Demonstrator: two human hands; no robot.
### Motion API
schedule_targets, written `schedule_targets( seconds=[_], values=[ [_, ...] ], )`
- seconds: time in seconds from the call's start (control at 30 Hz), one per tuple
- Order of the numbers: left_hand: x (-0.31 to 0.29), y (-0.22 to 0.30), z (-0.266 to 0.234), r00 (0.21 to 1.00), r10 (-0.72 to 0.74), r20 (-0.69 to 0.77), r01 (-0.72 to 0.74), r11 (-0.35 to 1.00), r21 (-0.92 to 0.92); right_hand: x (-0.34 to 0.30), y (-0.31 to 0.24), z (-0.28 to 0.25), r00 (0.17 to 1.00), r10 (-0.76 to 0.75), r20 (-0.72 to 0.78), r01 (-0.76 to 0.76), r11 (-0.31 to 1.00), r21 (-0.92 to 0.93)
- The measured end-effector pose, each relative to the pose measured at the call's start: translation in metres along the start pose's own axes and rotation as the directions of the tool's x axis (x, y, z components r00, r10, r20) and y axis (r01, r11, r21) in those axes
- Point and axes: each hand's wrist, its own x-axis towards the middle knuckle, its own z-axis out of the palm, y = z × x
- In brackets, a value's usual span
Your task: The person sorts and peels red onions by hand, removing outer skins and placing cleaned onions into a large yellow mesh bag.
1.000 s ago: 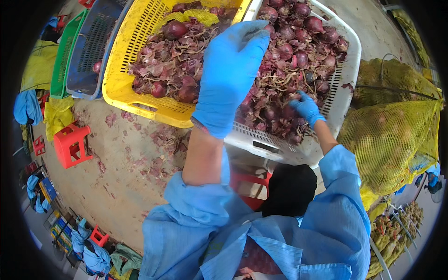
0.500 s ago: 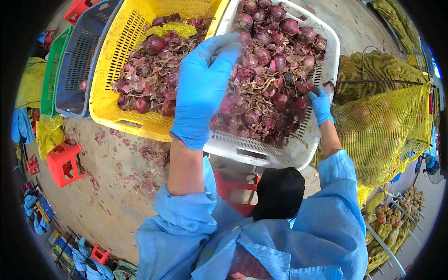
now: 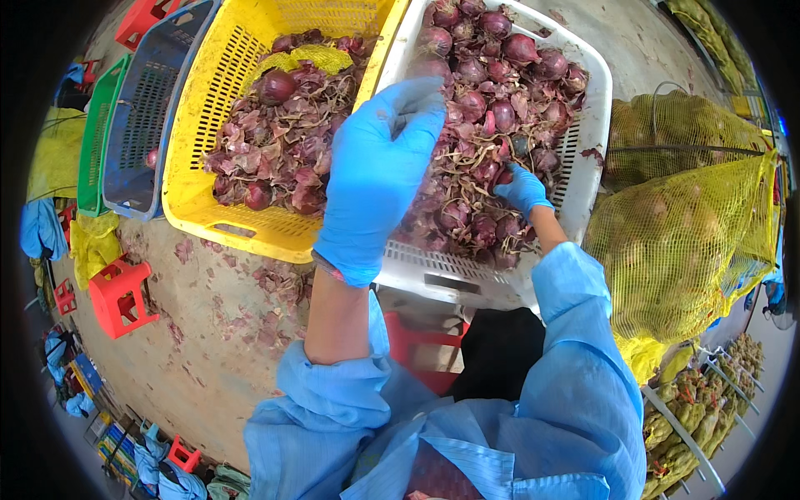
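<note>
A white plastic basket (image 3: 591, 125) in front of me holds a heap of red onions (image 3: 502, 116) with loose dry skins. My right hand (image 3: 525, 190), in a blue glove, is down in the right part of the heap. Its thumb and fingers close on a red onion (image 3: 504, 177), mostly covered by the glove. Over the basket's left edge hovers my left hand (image 3: 379, 179), gloved in blue too, its fingers curved and apart from the thumb. Nothing shows between them. To the left, a yellow basket (image 3: 185, 179) contains papery skins, a few onions and a piece of yellow netting (image 3: 321, 57).
Blue (image 3: 142, 108) and green (image 3: 93, 158) baskets stand further left. Filled yellow mesh sacks (image 3: 683, 242) press close on the right. A red stool (image 3: 121, 296) and scattered skins lie on the floor at left. Another red stool (image 3: 408, 342) is below the white basket.
My right hand has moved left from the white basket's right side into the onions and closed on one. My left hand has shifted slightly right, its fingers still curved.
</note>
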Motion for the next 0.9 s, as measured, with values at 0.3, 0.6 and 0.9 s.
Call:
schedule_targets(
  seconds=[0.3,0.6,0.9],
  values=[
    [-0.007,-0.026,0.02,0.922,-0.201,0.332,0.146,0.972,0.184,-0.115,-0.098,-0.112,0.93,-0.365,-0.044,0.218,0.451,0.866],
    [-0.004,-0.016,0.039,0.931,-0.242,0.272,0.315,0.91,-0.269,-0.159,-0.163,-0.113,0.653,-0.46,-0.602,0.714,0.637,0.289],
    [-0.007,-0.005,0.031,0.933,-0.303,0.193,0.356,0.857,-0.374,-0.157,-0.163,-0.101,0.674,-0.323,-0.665,0.703,0.557,0.442]
  ],
)
